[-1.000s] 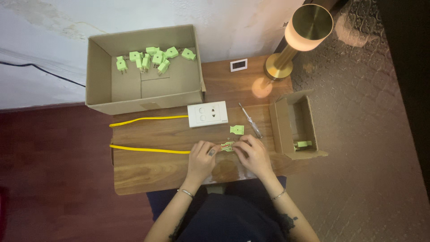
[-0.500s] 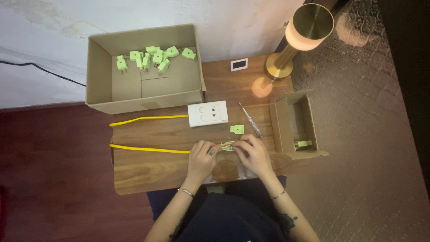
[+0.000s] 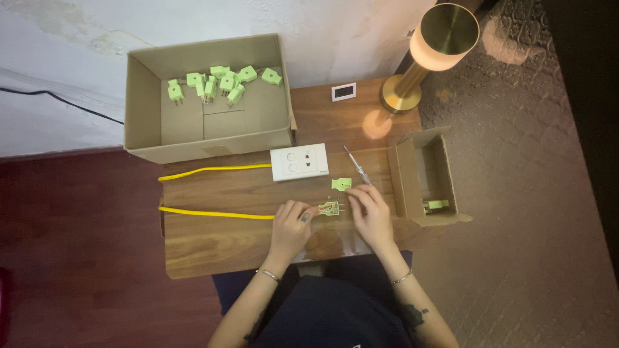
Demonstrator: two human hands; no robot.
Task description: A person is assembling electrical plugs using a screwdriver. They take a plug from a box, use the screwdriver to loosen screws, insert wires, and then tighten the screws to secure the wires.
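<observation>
My left hand (image 3: 291, 227) rests on the wooden table (image 3: 213, 251), its fingers closed on the end of a yellow cable (image 3: 213, 213) where it meets an opened light-green plug (image 3: 329, 207). My right hand (image 3: 369, 211) touches the plug's other side with its fingertips. The plug's separate green cover (image 3: 341, 183) lies just above, beside a small screwdriver (image 3: 356, 166). The cable loops left and back to a white socket block (image 3: 298, 161).
A large cardboard box (image 3: 209, 132) at the back left holds several green plugs (image 3: 219, 82). A small cardboard box (image 3: 425, 177) on the right holds one green plug (image 3: 436, 205). A brass lamp (image 3: 425, 51) and a small white device (image 3: 343, 91) stand at the back.
</observation>
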